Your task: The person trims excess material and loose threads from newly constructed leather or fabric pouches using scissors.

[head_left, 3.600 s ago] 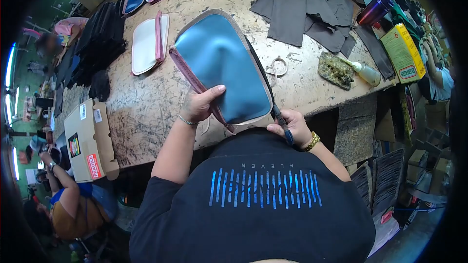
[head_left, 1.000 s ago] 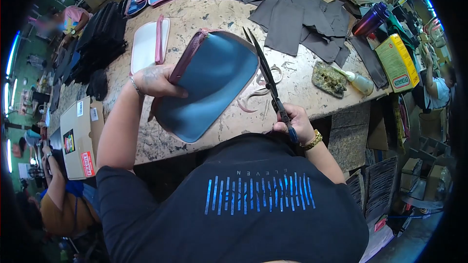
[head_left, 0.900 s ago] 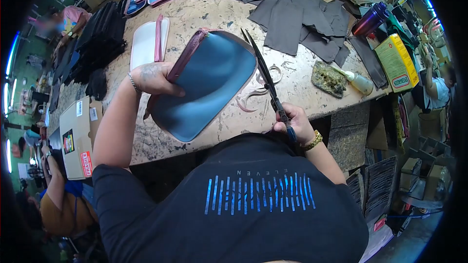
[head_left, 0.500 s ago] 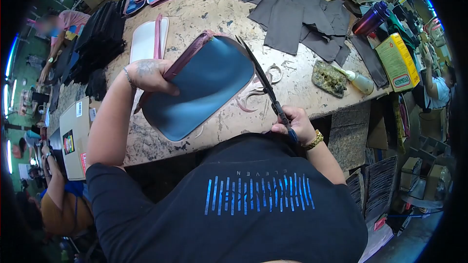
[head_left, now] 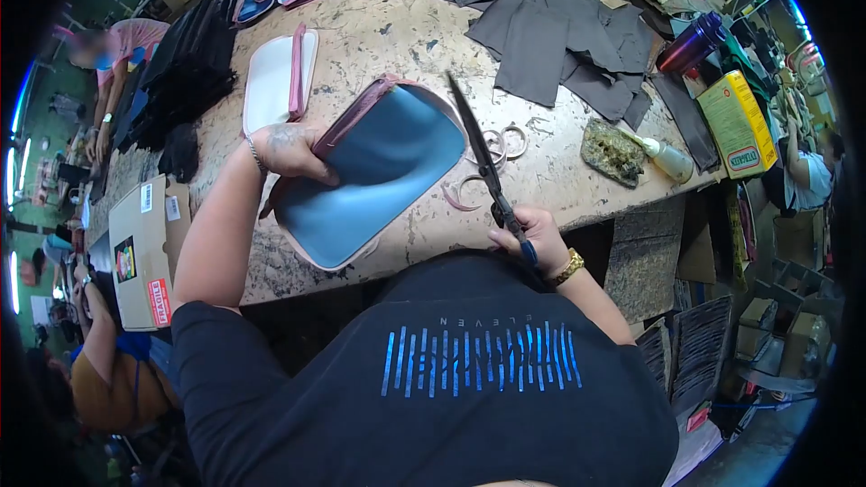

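Observation:
My left hand [head_left: 293,151] grips a blue rounded panel [head_left: 383,171] by its pink-zippered edge, thumb on top, holding it tilted above the table. Round the panel runs a thin pale rim. In my right hand [head_left: 534,236] is a pair of long dark scissors [head_left: 485,158] with blue on the handle; the blades point away from me, beside the panel's right edge and apart from it. Thin curled trimmings [head_left: 465,194] lie on the table near the blades. Behind my left hand rests a white panel [head_left: 278,81] with a pink zipper strip.
Dark grey cut pieces [head_left: 532,45] spread over the worn table [head_left: 406,22]. To the right are a crusted lump [head_left: 612,151], a small bottle [head_left: 669,160], a purple flask [head_left: 693,41] and a yellow box [head_left: 735,126]. A black stack [head_left: 185,72] and a co-worker [head_left: 126,45] are at left.
The blue panel has swung slightly and shifted down, with my left hand moving a little right. The scissors have moved slightly left and down with my right hand.

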A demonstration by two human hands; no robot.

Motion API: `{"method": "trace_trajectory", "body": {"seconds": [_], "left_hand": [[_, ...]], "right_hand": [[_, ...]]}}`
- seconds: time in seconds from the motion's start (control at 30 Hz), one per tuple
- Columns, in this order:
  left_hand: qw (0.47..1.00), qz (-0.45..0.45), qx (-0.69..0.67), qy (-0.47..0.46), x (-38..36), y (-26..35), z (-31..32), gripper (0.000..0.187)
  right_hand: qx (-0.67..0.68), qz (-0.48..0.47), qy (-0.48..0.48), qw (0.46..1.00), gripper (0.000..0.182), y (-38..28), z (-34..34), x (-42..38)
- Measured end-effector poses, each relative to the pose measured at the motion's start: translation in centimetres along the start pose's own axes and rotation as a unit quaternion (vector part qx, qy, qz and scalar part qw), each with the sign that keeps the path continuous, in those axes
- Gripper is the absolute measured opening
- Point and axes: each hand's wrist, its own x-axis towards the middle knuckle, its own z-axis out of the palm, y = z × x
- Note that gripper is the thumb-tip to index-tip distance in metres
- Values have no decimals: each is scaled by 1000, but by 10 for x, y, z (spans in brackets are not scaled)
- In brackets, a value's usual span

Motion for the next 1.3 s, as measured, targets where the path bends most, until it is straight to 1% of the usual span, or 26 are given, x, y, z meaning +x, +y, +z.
{"method": "trace_trajectory", "body": {"seconds": [0.07,0.13,0.17,0.2,0.27,0.33,0.4,0.43,0.47,0.5,0.53,0.57,0.6,0.67,0.7,0.77,0.8,0.83,0.87,0.9,0.93,1.0,1.03,1.1,1.23,1.3], "left_hand": [[997,37,-59,24,-1,-7,6,38],[988,-76,-136,-13,-5,-21,9,59],[993,-110,-42,9,-6,-30,11,63],[980,-32,-195,26,-8,-35,27,62],[932,2,-334,142,-8,-33,53,51],[893,-4,-397,212,-14,-38,62,51],[826,79,-425,362,-38,-42,62,53],[766,123,-438,454,-55,-46,56,49],[729,114,-360,571,-83,-51,40,40],[616,45,-391,682,-112,-71,20,39],[512,164,-417,733,-135,-63,-3,28],[374,183,-456,787,-175,-94,-29,23],[320,348,-456,754,-204,-94,-49,37],[125,315,-493,801,-223,-70,-59,52],[131,316,-498,797,-212,-71,-65,52],[219,153,-471,841,-185,-87,-69,62],[352,48,-478,804,-170,-134,-79,53],[483,10,-337,808,-126,-137,-64,37],[627,-18,-42,778,-92,-153,-54,27],[647,14,7,762,-48,-153,-37,30],[712,-171,104,673,-23,-138,-23,38],[676,-170,297,653,27,-170,-12,47],[676,-164,297,653,38,-156,-12,47],[712,-363,275,534,49,-123,-10,41],[766,-306,146,547,58,-141,-40,18],[720,-261,144,627,42,-145,-56,15]], "right_hand": [[82,65,20,994,20,-23,3,2],[76,88,16,993,20,-15,-6,5],[72,109,13,991,19,-8,-10,7],[97,129,17,987,20,-1,-13,9],[176,212,39,960,22,1,-24,14],[277,193,78,938,23,11,-26,19],[323,199,73,922,25,17,-29,23],[325,208,72,920,25,21,-31,21],[327,218,76,916,25,24,-31,22],[324,221,59,918,25,23,-27,25],[325,219,66,918,25,22,-27,24],[328,216,81,916,24,21,-27,23],[326,217,85,916,24,20,-28,22],[296,236,88,921,31,17,-27,24],[298,235,96,920,31,17,-28,25],[312,228,83,919,29,19,-27,26],[318,226,76,918,28,19,-27,25],[318,229,79,917,24,24,-28,24],[318,231,84,916,24,23,-27,23],[316,236,79,915,22,19,-27,24],[314,241,74,915,21,17,-28,24],[312,246,77,915,20,22,-30,24],[299,255,78,916,20,20,-29,25],[279,278,81,916,22,15,-28,25],[285,266,72,918,24,12,-29,24],[288,255,73,920,24,12,-29,25]]}}
